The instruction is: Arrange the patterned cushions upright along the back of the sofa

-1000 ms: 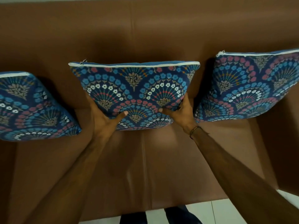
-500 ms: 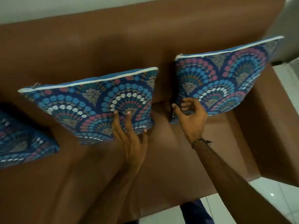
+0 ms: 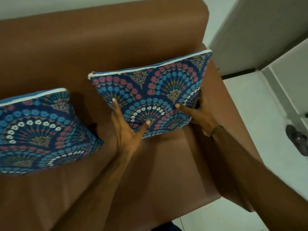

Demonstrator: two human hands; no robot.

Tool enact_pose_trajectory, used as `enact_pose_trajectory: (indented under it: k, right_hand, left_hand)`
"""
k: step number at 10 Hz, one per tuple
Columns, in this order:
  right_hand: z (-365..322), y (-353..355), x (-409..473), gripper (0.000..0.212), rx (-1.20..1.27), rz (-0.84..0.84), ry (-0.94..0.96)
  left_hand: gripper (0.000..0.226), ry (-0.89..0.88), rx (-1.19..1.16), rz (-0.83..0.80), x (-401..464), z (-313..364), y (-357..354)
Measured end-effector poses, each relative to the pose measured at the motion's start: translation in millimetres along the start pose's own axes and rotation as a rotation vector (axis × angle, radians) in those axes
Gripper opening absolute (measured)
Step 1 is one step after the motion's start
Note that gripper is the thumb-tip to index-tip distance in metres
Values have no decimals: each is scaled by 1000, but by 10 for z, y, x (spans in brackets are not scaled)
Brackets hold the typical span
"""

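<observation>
Two blue cushions with a fan-and-flower pattern lean against the back of a brown sofa (image 3: 103,39). The right cushion (image 3: 156,87) stands upright at the sofa's right end, its white-piped edge on top. My left hand (image 3: 128,129) grips its lower left corner, thumb and one finger spread on the front. My right hand (image 3: 198,114) holds its lower right edge, thumb on the front and fingers behind. The other cushion (image 3: 38,130) leans further left, partly cut off by the frame edge.
The sofa's right armrest (image 3: 233,124) runs close beside the held cushion. Beyond it lie white floor tiles (image 3: 250,104), a pale wall or door panel (image 3: 260,30) and a dark object (image 3: 298,140) on the floor at the far right.
My view has swung right. Both hands left the middle cushion and now hold the right-hand cushion by its lower corners; the leftmost cushion has gone out of view.
</observation>
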State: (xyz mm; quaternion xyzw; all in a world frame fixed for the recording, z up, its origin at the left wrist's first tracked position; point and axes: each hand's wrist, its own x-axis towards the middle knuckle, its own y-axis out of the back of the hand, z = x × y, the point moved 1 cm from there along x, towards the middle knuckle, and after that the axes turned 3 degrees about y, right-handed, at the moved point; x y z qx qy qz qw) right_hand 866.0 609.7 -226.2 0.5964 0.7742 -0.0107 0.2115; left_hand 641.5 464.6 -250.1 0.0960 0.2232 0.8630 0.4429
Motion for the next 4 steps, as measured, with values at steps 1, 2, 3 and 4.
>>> enact_pose_trajectory:
  k: [1, 2, 3, 4]
  right_hand:
    - [77, 33, 161, 106, 46, 1, 8]
    - [109, 2, 122, 106, 101, 86, 13]
    - [25, -96, -102, 100, 34, 256, 9]
    - [-134, -187, -316, 101, -113, 262, 79]
  left_hand:
    - [129, -20, -5, 19, -18, 25, -191]
    - [132, 24, 4, -20, 7, 116, -225]
    - [131, 52, 35, -115, 52, 150, -132]
    - [116, 19, 172, -98, 28, 115, 99]
